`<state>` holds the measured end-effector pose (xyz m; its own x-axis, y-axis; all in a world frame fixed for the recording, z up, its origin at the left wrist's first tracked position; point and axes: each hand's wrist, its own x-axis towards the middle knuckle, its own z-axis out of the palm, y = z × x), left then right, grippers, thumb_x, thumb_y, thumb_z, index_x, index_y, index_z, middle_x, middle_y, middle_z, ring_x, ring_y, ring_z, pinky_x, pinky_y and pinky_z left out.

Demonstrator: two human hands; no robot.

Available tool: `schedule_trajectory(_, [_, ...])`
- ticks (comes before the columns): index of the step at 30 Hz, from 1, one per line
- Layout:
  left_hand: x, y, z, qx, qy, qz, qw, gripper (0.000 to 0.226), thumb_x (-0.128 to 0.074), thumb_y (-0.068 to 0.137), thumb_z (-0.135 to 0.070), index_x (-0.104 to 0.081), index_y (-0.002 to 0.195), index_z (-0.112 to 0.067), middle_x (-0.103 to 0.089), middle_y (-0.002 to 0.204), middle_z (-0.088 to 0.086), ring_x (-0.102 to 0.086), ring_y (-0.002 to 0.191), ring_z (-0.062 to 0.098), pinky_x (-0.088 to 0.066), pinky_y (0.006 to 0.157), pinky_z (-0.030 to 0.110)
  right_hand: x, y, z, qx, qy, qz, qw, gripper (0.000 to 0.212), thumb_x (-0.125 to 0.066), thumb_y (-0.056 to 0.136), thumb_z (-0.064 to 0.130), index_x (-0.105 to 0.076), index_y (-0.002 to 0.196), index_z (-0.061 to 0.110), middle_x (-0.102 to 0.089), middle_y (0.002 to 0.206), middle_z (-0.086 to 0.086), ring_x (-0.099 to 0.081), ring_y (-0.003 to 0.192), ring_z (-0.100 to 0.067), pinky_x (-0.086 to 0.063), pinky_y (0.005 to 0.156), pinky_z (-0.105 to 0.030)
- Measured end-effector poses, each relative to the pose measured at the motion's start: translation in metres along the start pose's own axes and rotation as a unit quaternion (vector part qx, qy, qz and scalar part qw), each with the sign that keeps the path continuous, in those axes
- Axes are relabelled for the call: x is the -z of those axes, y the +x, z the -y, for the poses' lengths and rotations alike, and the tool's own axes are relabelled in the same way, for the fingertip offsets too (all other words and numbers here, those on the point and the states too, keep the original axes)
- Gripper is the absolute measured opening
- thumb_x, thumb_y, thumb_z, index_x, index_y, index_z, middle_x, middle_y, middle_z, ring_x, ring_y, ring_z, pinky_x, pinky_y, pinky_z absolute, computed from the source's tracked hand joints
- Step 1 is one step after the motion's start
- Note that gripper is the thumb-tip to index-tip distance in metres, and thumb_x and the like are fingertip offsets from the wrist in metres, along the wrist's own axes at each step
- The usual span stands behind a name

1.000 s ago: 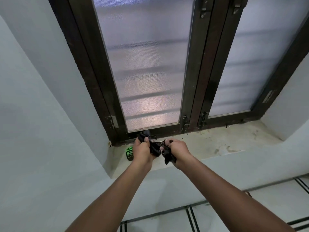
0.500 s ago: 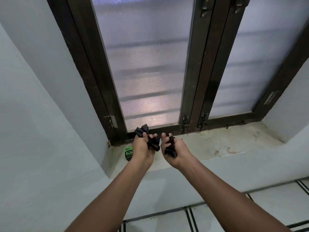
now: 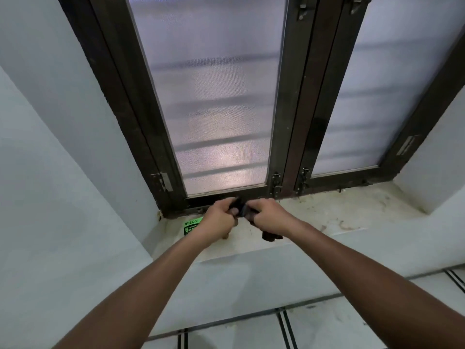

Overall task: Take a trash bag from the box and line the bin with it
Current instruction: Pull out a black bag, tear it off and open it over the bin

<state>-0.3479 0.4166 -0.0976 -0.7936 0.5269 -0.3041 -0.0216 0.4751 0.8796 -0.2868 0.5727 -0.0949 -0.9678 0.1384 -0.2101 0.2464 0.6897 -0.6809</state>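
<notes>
Since half a second ago, both hands are brought together above the window sill [image 3: 352, 212]. One black trash bag [image 3: 270, 235] is gripped by two closed hands, left hand [image 3: 219, 219] and right hand [image 3: 270, 216], knuckles nearly touching. One green box [image 3: 192, 225], marked "BECO", is seen on the sill, just left of the left hand.

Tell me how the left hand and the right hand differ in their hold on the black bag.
The left hand shows only a small bit of bag at its fingertips; below the right hand a crumpled end hangs. The left hand partly hides the green box; the right hand is clear of it. Both are closed, above the sill.
</notes>
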Motion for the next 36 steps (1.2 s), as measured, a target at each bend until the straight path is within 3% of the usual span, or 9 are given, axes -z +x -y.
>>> schedule_trajectory(3, [0.001, 0.004, -0.004, 0.013, -0.093, -0.017, 0.995, 0.024, -0.038, 0.107, -0.007, -0.058, 0.111, -0.019, -0.052, 0.068, 0.005, -0.042, 0.051, 0.015, -0.036, 0.05, 0.027, 0.007, 0.005, 0.003, -0.041, 0.165, 0.0, 0.985, 0.012, -0.057, 0.093, 0.02, -0.065, 0.102, 0.02, -0.067, 0.09, -0.004, -0.062, 0.081, -0.021, -0.049, 0.074, -0.034])
schedule_trajectory(6, [0.001, 0.008, 0.001, 0.033, -0.152, -0.014, 0.988, 0.012, -0.048, 0.107, -0.017, -0.057, 0.114, -0.012, -0.067, 0.076, 0.009, -0.059, 0.059, 0.023, -0.05, 0.062, 0.035, -0.001, 0.02, -0.008, -0.119, 0.366, 0.031, 0.923, 0.044, -0.051, 0.067, 0.0, -0.062, 0.107, 0.016, -0.056, 0.104, -0.013, -0.054, 0.092, -0.033, -0.046, 0.073, -0.039])
schedule_trajectory(10, [0.002, 0.008, 0.011, 0.089, -0.194, -0.036, 0.976, 0.022, -0.052, 0.103, -0.028, -0.064, 0.109, -0.01, -0.075, 0.092, 0.01, -0.068, 0.08, 0.026, -0.053, 0.077, 0.035, -0.015, 0.037, -0.039, -0.124, 0.242, -0.011, 0.962, 0.071, -0.045, 0.074, -0.006, -0.053, 0.131, 0.037, -0.044, 0.133, -0.011, -0.055, 0.109, -0.032, -0.057, 0.075, -0.037])
schedule_trajectory(14, [0.002, 0.01, 0.025, 0.101, -0.222, -0.067, 0.967, 0.035, -0.058, 0.095, -0.045, -0.064, 0.122, -0.024, -0.071, 0.121, 0.006, -0.067, 0.11, 0.03, -0.052, 0.101, 0.048, -0.021, 0.055, -0.057, -0.09, 0.11, -0.119, 0.983, 0.057, -0.055, 0.082, -0.001, -0.055, 0.127, 0.035, -0.065, 0.117, -0.003, -0.063, 0.104, -0.023, -0.055, 0.077, -0.033])
schedule_trajectory(18, [0.001, 0.007, 0.032, 0.103, -0.274, -0.081, 0.953, 0.015, -0.048, 0.106, -0.035, -0.059, 0.109, -0.026, -0.067, 0.093, 0.008, -0.067, 0.074, 0.024, -0.059, 0.078, 0.046, -0.018, 0.07, -0.067, -0.033, -0.17, -0.193, 0.966, 0.031, -0.058, 0.09, 0.007, -0.069, 0.108, 0.029, -0.058, 0.115, 0.001, -0.053, 0.108, -0.026, -0.047, 0.073, -0.033])
schedule_trajectory(23, [-0.003, 0.005, 0.044, 0.121, -0.293, -0.091, 0.944, 0.007, -0.049, 0.105, -0.018, -0.056, 0.105, -0.017, -0.057, 0.079, 0.009, -0.054, 0.062, 0.022, -0.047, 0.06, 0.032, -0.02, 0.076, -0.071, 0.057, -0.195, -0.228, 0.952, 0.016, -0.055, 0.092, 0.0, -0.061, 0.104, 0.01, -0.047, 0.108, -0.005, -0.053, 0.087, -0.024, -0.041, 0.063, -0.032])
schedule_trajectory(28, [-0.008, 0.003, 0.056, 0.147, -0.273, -0.075, 0.948, 0.005, -0.063, 0.094, 0.0, -0.062, 0.099, -0.001, -0.06, 0.085, 0.018, -0.058, 0.07, 0.024, -0.048, 0.056, 0.029, -0.043, 0.071, -0.087, -0.01, -0.245, 0.0, 0.969, 0.056, -0.048, 0.093, 0.006, -0.044, 0.149, 0.01, -0.055, 0.136, -0.014, -0.052, 0.124, -0.034, -0.047, 0.094, -0.034])
schedule_trajectory(31, [-0.013, 0.005, 0.059, 0.145, -0.225, -0.097, 0.959, 0.011, -0.074, 0.087, -0.006, -0.073, 0.098, -0.006, -0.069, 0.078, 0.01, -0.062, 0.071, 0.023, -0.051, 0.062, 0.03, -0.039, 0.066, -0.094, -0.121, -0.113, 0.044, 0.985, 0.062, -0.048, 0.095, 0.008, -0.029, 0.154, 0.013, -0.056, 0.134, -0.02, -0.058, 0.116, -0.034, -0.049, 0.082, -0.032])
schedule_trajectory(36, [-0.022, 0.01, 0.055, 0.085, -0.183, -0.118, 0.972, 0.011, -0.073, 0.09, -0.02, -0.074, 0.101, -0.023, -0.065, 0.077, -0.002, -0.053, 0.067, 0.015, -0.043, 0.059, 0.026, -0.027, 0.04, -0.094, -0.121, 0.099, -0.149, 0.976, 0.023, -0.057, 0.09, 0.005, -0.061, 0.111, 0.014, -0.067, 0.108, -0.004, -0.063, 0.096, -0.022, -0.045, 0.073, -0.027])
